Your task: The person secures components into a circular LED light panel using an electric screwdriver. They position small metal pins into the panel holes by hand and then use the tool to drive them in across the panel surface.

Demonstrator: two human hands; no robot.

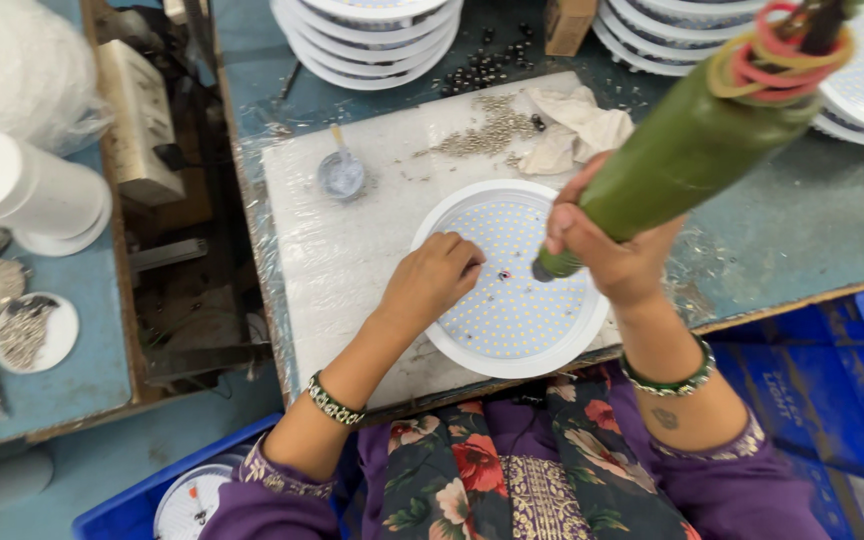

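A round white lamp plate (512,330) dotted with small yellow chips lies on a white board (352,250). My left hand (432,280) rests on the plate's left part, fingertips pinched beside a small dark screw hole (504,273) near the centre. My right hand (607,250) grips a long green electric screwdriver (682,150), tilted, its dark tip (544,268) just right of that hole. Coloured rubber bands (777,55) wrap the tool's upper end.
Loose screws (487,130) and a crumpled cloth (577,125) lie at the board's far edge, next to a small dish (340,175). Stacks of white plates (372,35) stand behind. Blue crates (832,400) sit at both sides of my lap. White cups (22,190) are left.
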